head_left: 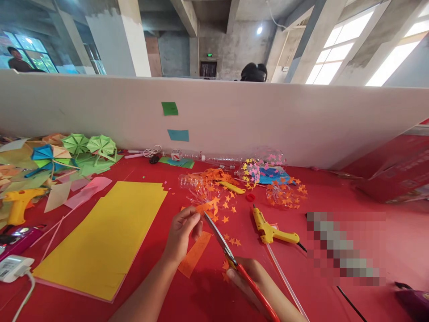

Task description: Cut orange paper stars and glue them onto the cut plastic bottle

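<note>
Between the thumb and fingers of my left hand [185, 230] is a small piece of orange paper [205, 207]. My right hand [253, 279] grips a pair of scissors [221, 240] with red handles, their tips right at that paper. Under my left hand an orange paper strip [196, 257] lies on the red table. Several loose orange paper stars [232, 240] lie beside the blades. Farther back sit clear plastic bottle pieces [192, 181] among more orange stars, and a yellow cutter [233, 187].
A yellow glue gun [271, 228] lies to the right, its cord trailing off. Yellow paper sheets [103, 237] cover the left. Folded paper umbrellas [76, 144], a second glue gun [22, 203] and a white charger [15, 267] are at far left. A white partition [234, 116] stands behind.
</note>
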### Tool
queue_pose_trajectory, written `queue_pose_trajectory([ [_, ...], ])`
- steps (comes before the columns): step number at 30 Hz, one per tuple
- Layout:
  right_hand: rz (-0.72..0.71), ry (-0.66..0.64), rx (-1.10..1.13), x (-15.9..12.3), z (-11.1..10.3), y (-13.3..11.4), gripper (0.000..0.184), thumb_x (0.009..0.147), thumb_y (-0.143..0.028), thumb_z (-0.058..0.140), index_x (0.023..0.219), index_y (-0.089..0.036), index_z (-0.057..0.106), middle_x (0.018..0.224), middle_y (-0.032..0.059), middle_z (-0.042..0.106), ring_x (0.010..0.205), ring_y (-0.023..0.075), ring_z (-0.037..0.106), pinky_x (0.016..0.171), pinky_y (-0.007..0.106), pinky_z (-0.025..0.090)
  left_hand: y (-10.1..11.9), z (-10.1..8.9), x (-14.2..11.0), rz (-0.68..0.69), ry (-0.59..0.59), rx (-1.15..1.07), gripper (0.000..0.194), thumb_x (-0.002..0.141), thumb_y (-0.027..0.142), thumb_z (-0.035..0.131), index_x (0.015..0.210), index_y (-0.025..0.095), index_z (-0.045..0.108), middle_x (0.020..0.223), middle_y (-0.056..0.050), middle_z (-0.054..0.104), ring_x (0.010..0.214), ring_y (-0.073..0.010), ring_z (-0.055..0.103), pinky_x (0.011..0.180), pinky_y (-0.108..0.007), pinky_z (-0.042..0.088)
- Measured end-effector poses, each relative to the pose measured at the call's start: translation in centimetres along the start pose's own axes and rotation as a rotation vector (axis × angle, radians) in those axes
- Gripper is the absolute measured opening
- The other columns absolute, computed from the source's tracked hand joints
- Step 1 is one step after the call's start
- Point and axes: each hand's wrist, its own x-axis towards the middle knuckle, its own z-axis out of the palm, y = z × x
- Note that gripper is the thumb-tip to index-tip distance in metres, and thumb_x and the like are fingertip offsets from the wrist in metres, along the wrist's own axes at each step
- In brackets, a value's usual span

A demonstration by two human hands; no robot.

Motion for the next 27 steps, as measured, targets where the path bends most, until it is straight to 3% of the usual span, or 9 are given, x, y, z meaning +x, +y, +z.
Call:
queue_pose_trajectory([
  [11, -0.070, -0.170, -0.036, -0.43, -0.68, 0.06, 0.055, 0.082, -0.074, 0.043, 0.068, -0.021, 0.035, 0.056, -0.0068, 0.033, 0.050, 0.0078, 0.026, 0.045, 0.022, 0.019, 0.01, -0.09, 0.15, 0.014, 0.044, 0.022, 0.023, 0.077, 0.034, 0.058, 0.062, 0.018, 0.052, 0.046, 0.005, 0.046, 0.041, -0.0069, 0.038, 0.042, -0.020, 0.030],
  [21, -0.057, -0.157, -0.007, -0.54, -0.74, -0.19, 0.052, 0.086, -0.069, 0.043, 0.067, -0.020, 0.034, 0.058, -0.0066, 0.031, 0.053, 0.0083, 0.024, 0.047, 0.023, 0.018, -0.11, -0.15, 0.12, 0.045, 0.022, 0.083, 0.027, 0.079, 0.037, 0.058, 0.061, 0.018, 0.050, 0.045, 0.006, 0.045, 0.041, -0.0074, 0.039, 0.042, -0.021, 0.030],
  [27, -0.049, -0.164, -0.023, -0.62, -0.85, -0.69, 0.055, 0.082, -0.072, 0.046, 0.067, -0.021, 0.034, 0.057, -0.0066, 0.033, 0.052, 0.0083, 0.026, 0.047, 0.023, 0.019, -0.02, -0.10, 0.06, 0.049, 0.021, 0.108, 0.029, 0.080, 0.038, 0.057, 0.060, 0.018, 0.051, 0.046, 0.005, 0.046, 0.042, -0.0076, 0.040, 0.043, -0.021, 0.031],
])
